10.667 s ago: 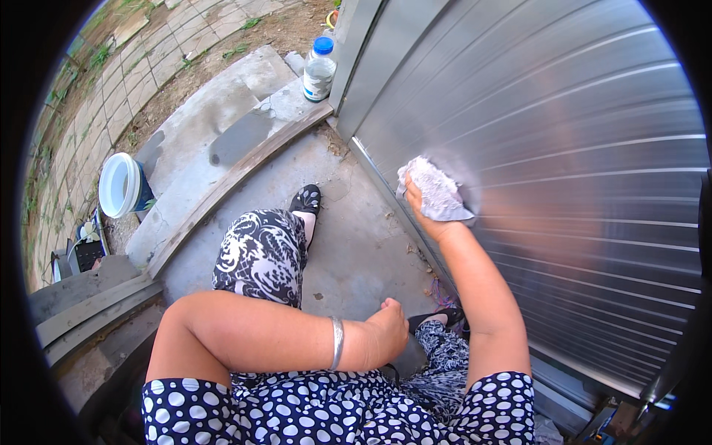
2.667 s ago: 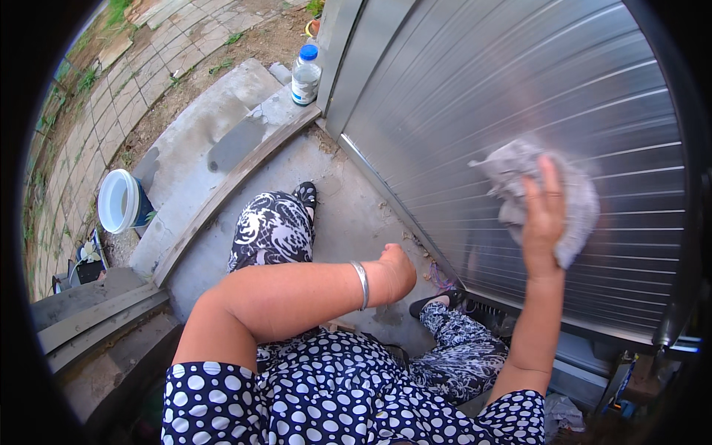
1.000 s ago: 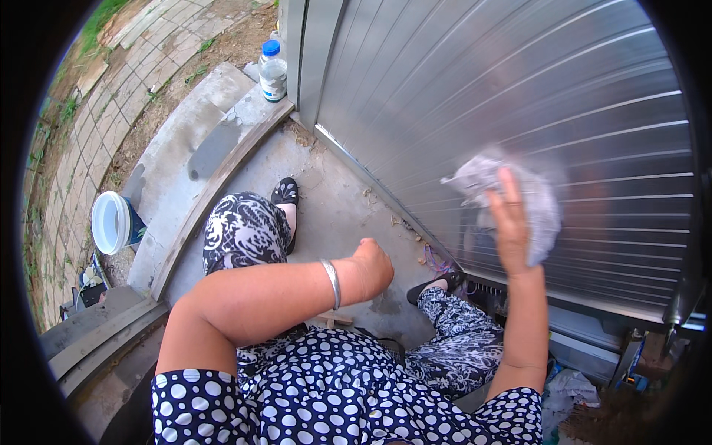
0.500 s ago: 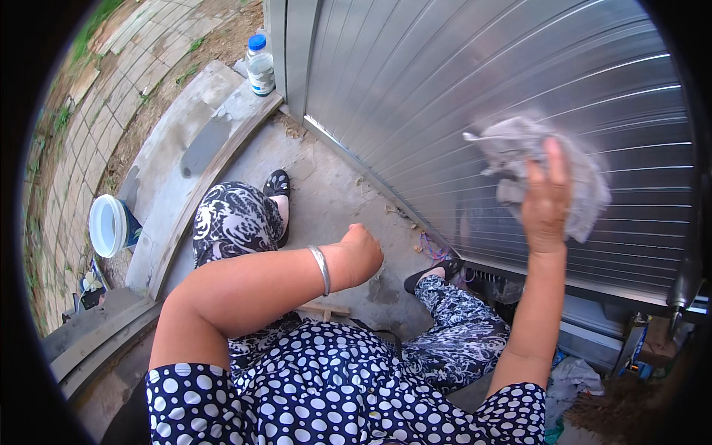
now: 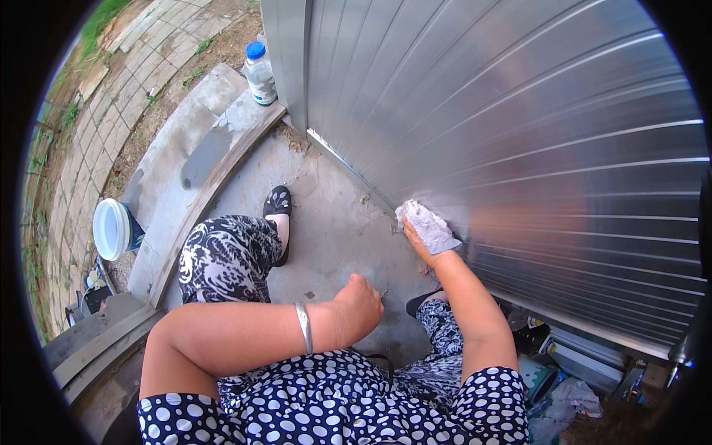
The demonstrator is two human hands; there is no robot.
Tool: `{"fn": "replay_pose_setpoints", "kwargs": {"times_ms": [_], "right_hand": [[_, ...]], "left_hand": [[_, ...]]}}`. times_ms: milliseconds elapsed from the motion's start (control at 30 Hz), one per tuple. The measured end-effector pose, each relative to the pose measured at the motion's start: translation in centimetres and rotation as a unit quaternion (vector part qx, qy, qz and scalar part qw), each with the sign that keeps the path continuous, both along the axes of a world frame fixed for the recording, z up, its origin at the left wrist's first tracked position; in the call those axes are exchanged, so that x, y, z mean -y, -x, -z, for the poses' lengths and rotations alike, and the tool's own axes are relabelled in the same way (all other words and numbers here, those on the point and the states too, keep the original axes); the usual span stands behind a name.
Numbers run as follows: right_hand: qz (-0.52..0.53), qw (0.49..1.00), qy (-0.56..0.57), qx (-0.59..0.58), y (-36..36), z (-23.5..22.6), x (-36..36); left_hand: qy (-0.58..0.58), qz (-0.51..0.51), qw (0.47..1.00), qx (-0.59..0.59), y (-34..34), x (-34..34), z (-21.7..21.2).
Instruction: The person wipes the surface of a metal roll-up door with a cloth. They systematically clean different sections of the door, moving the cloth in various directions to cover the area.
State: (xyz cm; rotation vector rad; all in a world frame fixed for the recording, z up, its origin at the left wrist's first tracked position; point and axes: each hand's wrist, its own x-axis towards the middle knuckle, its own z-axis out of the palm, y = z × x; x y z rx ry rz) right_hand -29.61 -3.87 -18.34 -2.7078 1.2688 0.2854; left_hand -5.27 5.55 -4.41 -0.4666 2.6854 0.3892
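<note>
A pale, crumpled cleaning cloth (image 5: 426, 225) lies pressed against the lower part of the silver metal door panel (image 5: 534, 148). My right hand (image 5: 424, 243) is closed on it, with the fingers partly covered by the fabric. Over my lap, above the concrete floor, my left hand (image 5: 359, 308) is curled into a fist with no object showing from it. A silver bracelet (image 5: 304, 328) circles that wrist.
A clear bottle with a blue cap (image 5: 260, 74) stands on the concrete step by the door frame. Farther left sits a white and blue bucket (image 5: 111, 228). Under the panel at right are a plastic bag (image 5: 575, 397) and assorted items. My feet rest on the floor.
My right hand has carried the cloth down and left across the panel, to its lower edge near the floor. The left fist has dropped slightly nearer my body. The panel looks turned in view.
</note>
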Motion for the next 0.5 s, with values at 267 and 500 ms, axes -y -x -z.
{"fn": "replay_pose_setpoints", "kwargs": {"times_ms": [267,500], "right_hand": [[0.189,0.966,-0.176,0.007,-0.7,7.6,0.2],[0.219,0.958,-0.182,-0.032,-2.5,-0.7,0.0]], "left_hand": [[0.025,-0.007,1.000,-0.004,-0.4,0.6,-0.4],[0.008,-0.020,1.000,-0.006,-0.4,1.0,0.1]]}}
